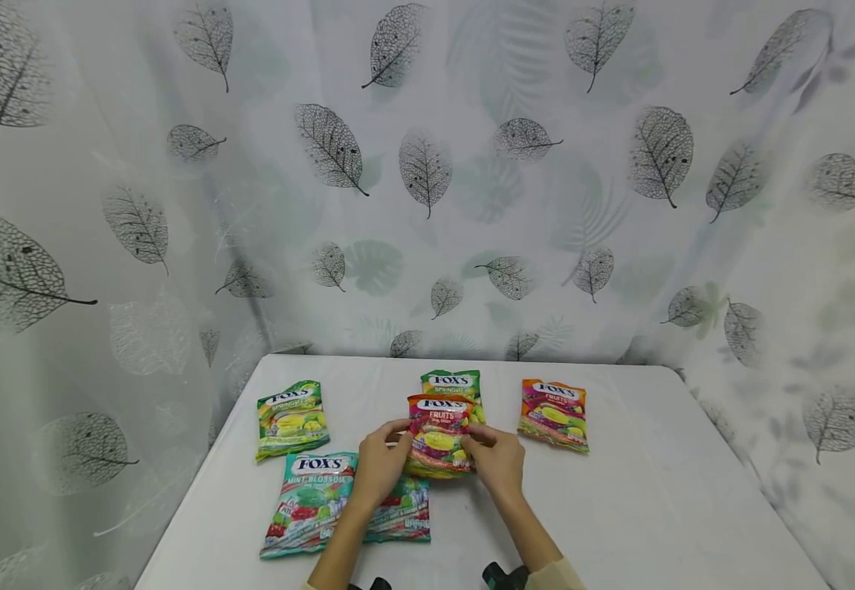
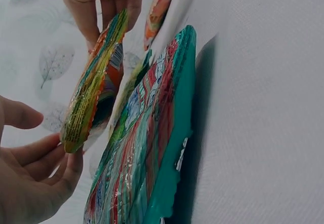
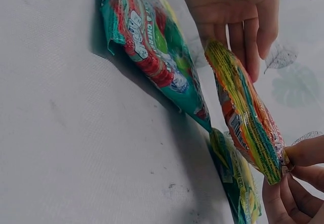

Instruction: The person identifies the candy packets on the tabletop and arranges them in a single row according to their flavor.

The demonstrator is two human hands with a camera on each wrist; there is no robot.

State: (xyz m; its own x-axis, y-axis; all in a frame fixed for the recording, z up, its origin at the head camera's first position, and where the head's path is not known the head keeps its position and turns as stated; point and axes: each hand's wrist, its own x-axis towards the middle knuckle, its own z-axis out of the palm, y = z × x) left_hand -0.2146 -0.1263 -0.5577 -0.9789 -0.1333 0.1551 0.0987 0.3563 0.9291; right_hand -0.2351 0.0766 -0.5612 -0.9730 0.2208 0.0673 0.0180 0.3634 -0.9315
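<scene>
A red and orange FOX'S Fruits candy bag [image 1: 439, 438] is up off the table between both hands, its front turned to the head view. My left hand [image 1: 385, 463] touches its left edge. In the left wrist view the fingers of that left hand [image 2: 40, 176] rest against the bag's end, while the thumb stands apart from it. My right hand [image 1: 497, 460] pinches the opposite edge; thumb and fingers meet on the corner in the right wrist view. Behind the held bag lies a green FOX'S bag [image 1: 451, 381], partly hidden.
Two teal mint candy bags, one at front left [image 1: 311, 504] and one partly behind the left forearm [image 1: 403, 512], lie on the white table [image 1: 656, 492]. A green-yellow bag [image 1: 292, 419] is at back left; another Fruits bag [image 1: 554, 415] is at back right. Leaf-printed curtain [image 1: 427, 246] surrounds the table.
</scene>
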